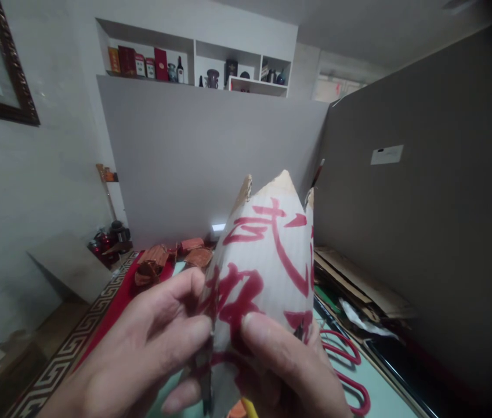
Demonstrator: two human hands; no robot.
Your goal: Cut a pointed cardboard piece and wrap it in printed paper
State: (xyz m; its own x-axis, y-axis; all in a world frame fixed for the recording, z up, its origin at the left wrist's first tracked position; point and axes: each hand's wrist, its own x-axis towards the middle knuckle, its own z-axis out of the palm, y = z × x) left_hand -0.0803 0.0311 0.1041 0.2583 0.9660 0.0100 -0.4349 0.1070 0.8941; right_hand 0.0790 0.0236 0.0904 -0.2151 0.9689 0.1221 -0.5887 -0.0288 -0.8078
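A curved piece of white cardboard [272, 255] with red brushed characters and jagged, pointed top edges stands upright between my hands. My left hand [154, 342] pinches its left edge between thumb and fingers. My right hand [289, 360] grips the lower right part, its thumb pressed on the front face and its fingers behind, mostly hidden. Red looped handles [350, 371] lie on the pale green surface to the right of my right hand. Something yellow [249, 408] shows below the cardboard, between the hands.
Brown-orange pieces [154, 261] lie on a red cloth with a patterned border [72, 342] at the left. Stacked cardboard [359, 284] and a black flat object [402, 371] are at the right. Grey panels [211, 151] stand behind, below shelves with bottles and boxes.
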